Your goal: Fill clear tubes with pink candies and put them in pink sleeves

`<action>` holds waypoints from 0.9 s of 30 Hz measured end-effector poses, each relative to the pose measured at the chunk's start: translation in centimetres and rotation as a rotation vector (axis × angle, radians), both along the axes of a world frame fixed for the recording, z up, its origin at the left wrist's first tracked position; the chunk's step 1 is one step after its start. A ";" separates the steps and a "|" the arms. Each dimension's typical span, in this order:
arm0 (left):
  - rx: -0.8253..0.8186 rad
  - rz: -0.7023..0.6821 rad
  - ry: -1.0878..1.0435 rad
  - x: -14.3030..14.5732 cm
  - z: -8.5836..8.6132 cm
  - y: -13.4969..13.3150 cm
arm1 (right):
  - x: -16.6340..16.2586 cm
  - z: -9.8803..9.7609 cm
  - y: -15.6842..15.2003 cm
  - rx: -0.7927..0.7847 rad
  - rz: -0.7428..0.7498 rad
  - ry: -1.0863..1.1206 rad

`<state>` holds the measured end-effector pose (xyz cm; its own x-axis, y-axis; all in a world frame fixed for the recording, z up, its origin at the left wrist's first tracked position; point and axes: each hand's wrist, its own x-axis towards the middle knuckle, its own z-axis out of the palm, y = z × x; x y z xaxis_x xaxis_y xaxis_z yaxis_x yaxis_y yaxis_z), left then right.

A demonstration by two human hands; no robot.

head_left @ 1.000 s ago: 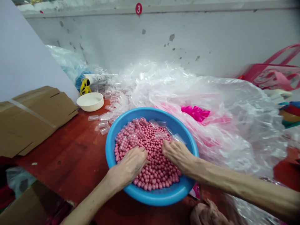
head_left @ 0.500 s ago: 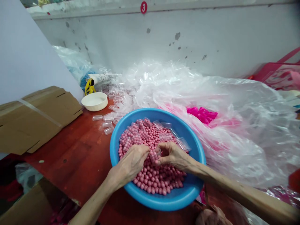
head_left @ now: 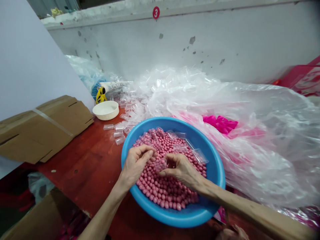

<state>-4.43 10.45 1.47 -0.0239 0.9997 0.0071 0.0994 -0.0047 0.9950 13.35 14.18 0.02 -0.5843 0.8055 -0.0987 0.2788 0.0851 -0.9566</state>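
Note:
A blue basin (head_left: 175,222) holds a mass of pink beads (head_left: 162,193) of mixed sizes. Between the thumb and fingers of my right hand (head_left: 181,169) is a short clear plastic tube (head_left: 160,164), with pink showing through it. My left hand (head_left: 136,163) hovers over the beads just left of that tube, thumb and fingertips pinched together. Whatever lies in that pinch is too small or hidden to make out. Other clear tubes lie on the beads, among them one tube (head_left: 200,156) by the basin's right side.
Many clear tubes (head_left: 120,140) are heaped behind the basin on the red table (head_left: 100,150). A white shallow dish (head_left: 106,115) and flattened cardboard (head_left: 47,125) are to the left. Clear plastic sheeting (head_left: 262,140) spreads right, around bright pink pieces (head_left: 221,124).
My left hand has drawn up and left, away from the tube, with its wrist turned. My right hand still grips the tube. The whole view has shifted slightly.

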 end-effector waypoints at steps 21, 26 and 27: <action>0.286 0.035 0.977 -1.0 -0.6 -1.3 | 7.2 2.0 3.8 0.769 0.155 -1.100; 0.474 0.048 0.978 -0.8 -0.9 -1.5 | 7.9 1.8 3.3 0.720 0.297 -0.997; 0.500 0.048 0.979 -0.8 -0.9 -1.5 | 7.9 2.2 3.2 0.699 0.303 -0.963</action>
